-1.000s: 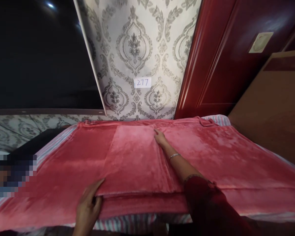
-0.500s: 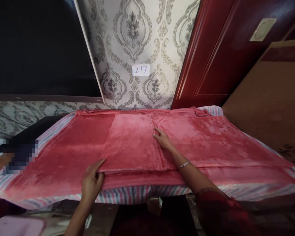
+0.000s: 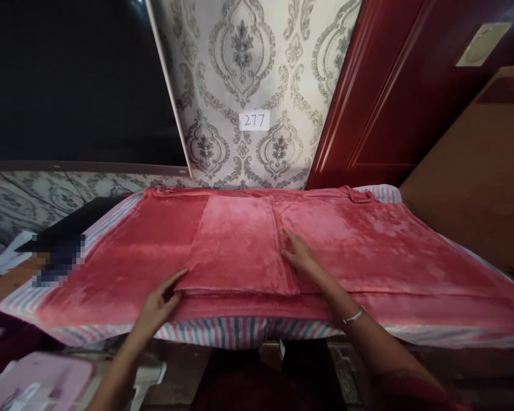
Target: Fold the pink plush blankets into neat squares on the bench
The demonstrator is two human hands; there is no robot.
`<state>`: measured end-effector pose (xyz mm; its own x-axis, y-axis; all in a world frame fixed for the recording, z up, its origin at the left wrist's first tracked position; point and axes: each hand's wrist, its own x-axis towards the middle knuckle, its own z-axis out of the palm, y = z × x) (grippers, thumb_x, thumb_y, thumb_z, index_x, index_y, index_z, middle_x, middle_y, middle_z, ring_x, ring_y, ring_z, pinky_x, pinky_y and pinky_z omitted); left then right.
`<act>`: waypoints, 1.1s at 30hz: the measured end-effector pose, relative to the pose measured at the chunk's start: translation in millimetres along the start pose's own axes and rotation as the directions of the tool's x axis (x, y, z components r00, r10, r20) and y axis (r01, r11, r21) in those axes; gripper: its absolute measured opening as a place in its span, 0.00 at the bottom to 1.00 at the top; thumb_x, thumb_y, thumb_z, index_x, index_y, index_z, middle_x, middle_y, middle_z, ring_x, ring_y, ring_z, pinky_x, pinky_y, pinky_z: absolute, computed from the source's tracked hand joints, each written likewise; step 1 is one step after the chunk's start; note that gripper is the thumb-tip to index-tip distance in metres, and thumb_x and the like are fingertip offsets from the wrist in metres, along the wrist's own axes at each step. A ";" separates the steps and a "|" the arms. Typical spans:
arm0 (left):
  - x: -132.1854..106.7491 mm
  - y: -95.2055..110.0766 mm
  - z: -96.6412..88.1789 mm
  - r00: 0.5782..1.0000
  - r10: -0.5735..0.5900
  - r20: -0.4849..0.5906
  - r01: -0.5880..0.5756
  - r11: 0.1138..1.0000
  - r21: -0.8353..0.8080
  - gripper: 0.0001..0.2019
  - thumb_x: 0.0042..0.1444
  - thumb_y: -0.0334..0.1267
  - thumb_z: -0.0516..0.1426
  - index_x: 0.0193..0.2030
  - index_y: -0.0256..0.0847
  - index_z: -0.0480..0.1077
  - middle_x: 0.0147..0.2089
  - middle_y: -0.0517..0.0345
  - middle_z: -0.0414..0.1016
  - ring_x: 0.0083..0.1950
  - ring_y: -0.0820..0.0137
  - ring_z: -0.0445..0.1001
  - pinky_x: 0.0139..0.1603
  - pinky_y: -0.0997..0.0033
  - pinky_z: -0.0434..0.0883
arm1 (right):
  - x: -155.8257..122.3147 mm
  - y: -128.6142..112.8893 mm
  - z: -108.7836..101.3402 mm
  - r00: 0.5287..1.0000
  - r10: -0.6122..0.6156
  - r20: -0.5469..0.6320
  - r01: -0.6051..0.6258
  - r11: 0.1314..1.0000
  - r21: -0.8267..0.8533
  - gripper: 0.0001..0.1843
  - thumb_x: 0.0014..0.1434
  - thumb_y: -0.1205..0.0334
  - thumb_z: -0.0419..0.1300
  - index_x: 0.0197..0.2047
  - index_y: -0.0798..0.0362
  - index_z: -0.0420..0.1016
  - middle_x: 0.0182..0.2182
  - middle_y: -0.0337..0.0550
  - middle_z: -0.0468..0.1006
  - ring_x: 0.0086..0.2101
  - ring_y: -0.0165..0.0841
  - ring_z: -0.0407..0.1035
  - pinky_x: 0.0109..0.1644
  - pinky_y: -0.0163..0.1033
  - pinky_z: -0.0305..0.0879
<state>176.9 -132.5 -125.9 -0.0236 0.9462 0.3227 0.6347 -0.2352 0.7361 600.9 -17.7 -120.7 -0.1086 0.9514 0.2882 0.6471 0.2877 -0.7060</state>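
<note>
A plush pinkish-red blanket [image 3: 368, 245] lies spread across a striped sheet. On its middle rests a folded rectangular panel [image 3: 235, 245] of the same plush fabric; I cannot tell whether it is part of the blanket or separate. At the panel's front left corner is my left hand [image 3: 157, 305], its fingers stretched out with the thumb apart, touching the edge. My right hand [image 3: 298, 252], a bracelet on the wrist, is open against the panel's right edge, thumb and fingers spread. Some fingertips are hard to make out.
The striped sheet [image 3: 227, 333] hangs over the front edge. A dark screen [image 3: 68, 85] stands at the back left, near a patterned wall with a "277" label [image 3: 255, 120]. A cardboard box [image 3: 484, 171] and a red door [image 3: 381, 85] bound the right. A pink lid-like object [image 3: 47, 377] is at lower left.
The view has shifted slightly left. My right hand has slid a little toward me along the panel's right edge. My left hand stays by the front left corner, its fingers somewhat straighter.
</note>
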 end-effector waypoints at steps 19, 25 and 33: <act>277.2 69.9 102.5 0.978 -0.155 0.139 0.037 0.787 0.615 0.30 0.68 0.43 0.45 0.73 0.30 0.54 0.76 0.35 0.50 0.78 0.52 0.47 0.75 0.43 0.50 | 170.2 -79.5 65.3 0.993 0.077 0.087 -0.025 0.874 -0.485 0.32 0.72 0.53 0.43 0.76 0.52 0.50 0.75 0.49 0.45 0.73 0.46 0.35 0.73 0.60 0.32; 261.7 40.6 134.6 0.966 -0.165 0.198 -0.021 0.716 0.698 0.32 0.70 0.48 0.42 0.75 0.34 0.51 0.78 0.41 0.46 0.79 0.54 0.43 0.75 0.41 0.46 | 159.0 -47.4 89.3 0.982 0.156 0.105 -0.081 0.855 -0.513 0.34 0.72 0.47 0.45 0.75 0.53 0.55 0.74 0.53 0.51 0.72 0.46 0.41 0.73 0.56 0.35; 266.2 35.3 134.6 0.956 -0.205 0.210 0.007 0.733 0.681 0.34 0.69 0.52 0.41 0.76 0.37 0.49 0.79 0.43 0.43 0.79 0.55 0.41 0.75 0.41 0.46 | 163.4 -38.0 85.2 0.973 0.208 0.103 -0.127 0.850 -0.511 0.35 0.73 0.47 0.42 0.76 0.55 0.51 0.74 0.57 0.48 0.73 0.44 0.39 0.73 0.52 0.35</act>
<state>296.9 141.0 -94.0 0.0101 0.9994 0.0327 0.9905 -0.0145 0.1364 494.3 136.1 -101.9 -0.0490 0.9965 0.0671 0.9497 0.0673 -0.3059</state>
